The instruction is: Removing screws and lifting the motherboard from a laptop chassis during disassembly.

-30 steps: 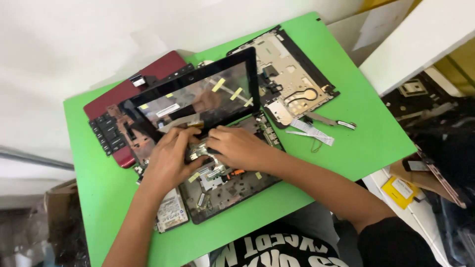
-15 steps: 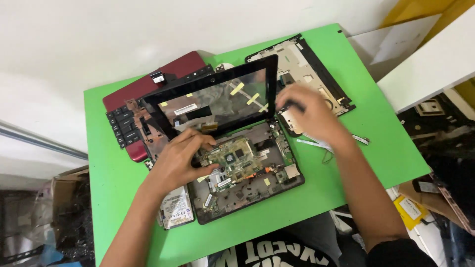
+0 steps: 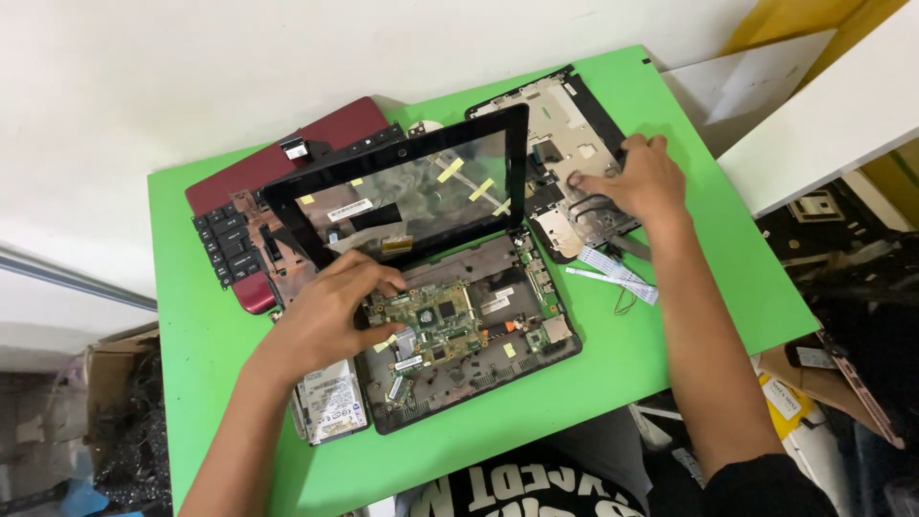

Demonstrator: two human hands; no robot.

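Observation:
An opened black laptop base [image 3: 498, 378] lies in the middle of the green table [image 3: 670, 325], with a green circuit board [image 3: 436, 316] exposed inside it. My left hand [image 3: 330, 311] curls its fingers around the board's left edge. The black screen frame [image 3: 412, 191] stands tilted up behind the base. My right hand [image 3: 637, 182] reaches to the back right and rests, fingers spread, on a detached black and silver cover panel [image 3: 560, 124].
A red lid [image 3: 287, 158] and a loose keyboard [image 3: 225, 244] lie at the back left. A silver hard drive [image 3: 330, 402] sits by the base's left front corner. A white ribbon cable [image 3: 613, 273] lies right of the base. Boxes and parts crowd the floor on the right.
My right hand has left the circuit board and moved up and right onto the cover panel. My left hand has stayed at the board's left edge.

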